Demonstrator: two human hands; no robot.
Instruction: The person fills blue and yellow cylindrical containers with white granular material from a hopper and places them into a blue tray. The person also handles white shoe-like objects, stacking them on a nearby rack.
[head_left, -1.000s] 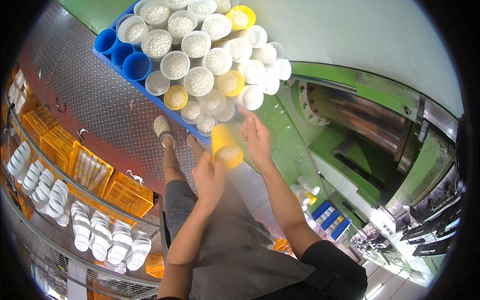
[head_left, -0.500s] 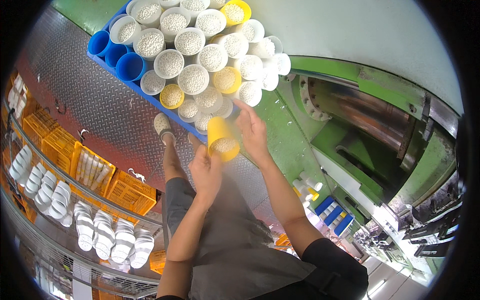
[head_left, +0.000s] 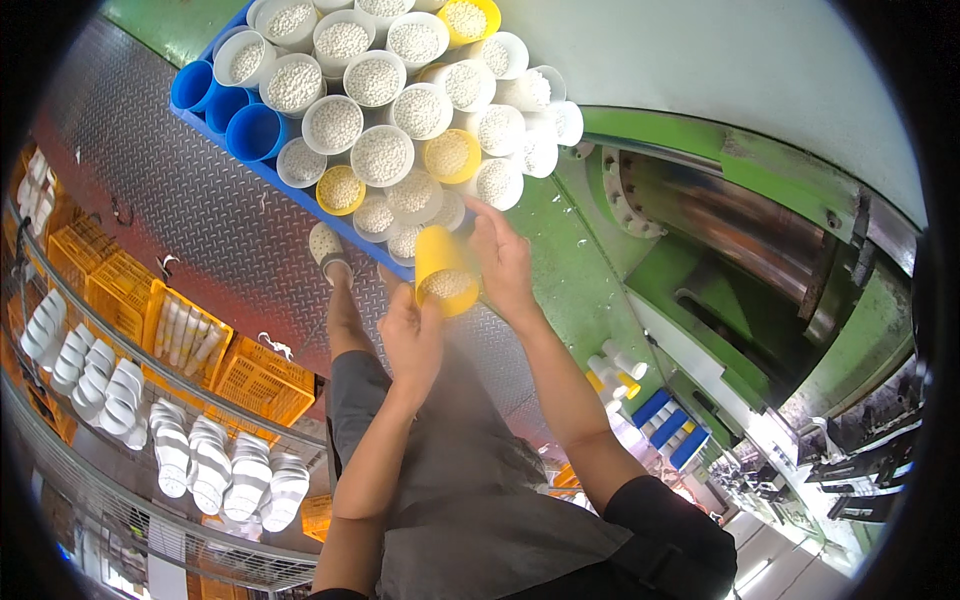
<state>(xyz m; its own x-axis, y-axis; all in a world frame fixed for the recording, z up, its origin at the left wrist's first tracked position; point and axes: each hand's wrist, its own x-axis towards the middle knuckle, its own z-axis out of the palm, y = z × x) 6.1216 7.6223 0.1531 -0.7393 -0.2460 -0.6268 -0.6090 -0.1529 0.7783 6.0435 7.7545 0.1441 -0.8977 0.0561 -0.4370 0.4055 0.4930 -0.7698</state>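
Both arms reach forward, left hand (head_left: 412, 338) and right hand (head_left: 503, 262) fingers gripping the yellow cup (head_left: 443, 270).

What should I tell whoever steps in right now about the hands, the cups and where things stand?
Left hand and right hand together hold a yellow cup full of white pellets, just off the near edge of the blue tray.
The tray already holds many white and yellow cups of pellets, stacked close. Three blue cups at its left end look empty.
The held cup is not yet set down.
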